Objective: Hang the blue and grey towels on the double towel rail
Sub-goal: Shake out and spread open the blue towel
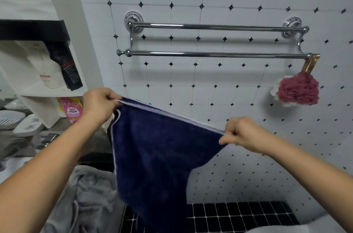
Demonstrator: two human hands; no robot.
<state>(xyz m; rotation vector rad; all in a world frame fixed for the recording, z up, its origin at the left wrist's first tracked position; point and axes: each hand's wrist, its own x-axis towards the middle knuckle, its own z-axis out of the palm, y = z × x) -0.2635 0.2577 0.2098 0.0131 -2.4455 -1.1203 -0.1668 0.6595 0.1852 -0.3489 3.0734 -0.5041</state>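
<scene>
The dark blue towel (160, 156) hangs stretched between my two hands, below the rail. My left hand (99, 105) pinches its upper left corner. Lower and to the right, my right hand (242, 133) pinches the other top corner, so the top edge slopes down to the right. The chrome double towel rail (210, 53) is fixed to the tiled wall above, both of its bars bare of towels. The grey towel (91, 194) lies crumpled at the lower left, partly hidden behind my left forearm and the blue towel.
A dark red bath pouf (298, 89) hangs from the right end of the lower bar. White shelves (55, 91) at the left hold bottles and a pink pouch (71, 108). Black floor tiles (238, 215) lie below.
</scene>
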